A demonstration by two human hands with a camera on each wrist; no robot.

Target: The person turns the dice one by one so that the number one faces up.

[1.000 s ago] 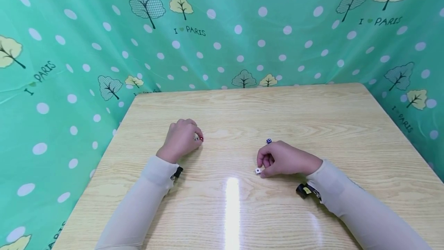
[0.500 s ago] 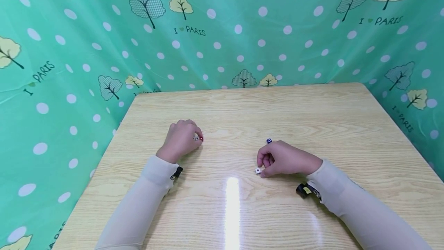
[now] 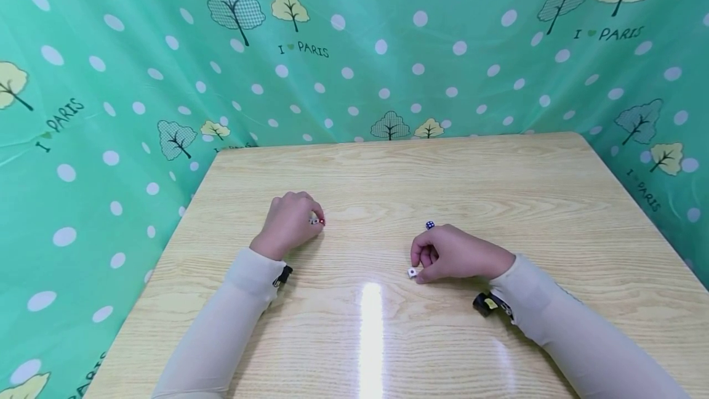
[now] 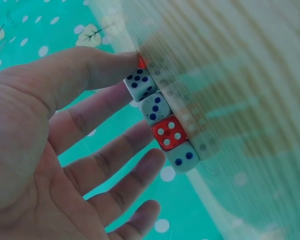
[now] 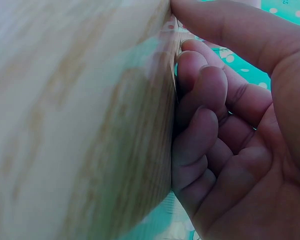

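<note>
Evidently, at the left of the wood-grained surface (image 3: 354, 174), the left hand (image 3: 288, 223) pinches the red die (image 3: 322, 222) at the right end of a touching row of red and white dice (image 4: 161, 117). Farther right and a little nearer, the right hand (image 3: 460, 254) pinches a white die (image 3: 412, 273) with thumb and index finger, other fingers curled, while a blue die (image 3: 429, 225) sits just beyond its far side.

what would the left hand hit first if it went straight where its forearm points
Probably the green curtain; from the left hand, the way over the table looks free, though depth is unclear.
</note>
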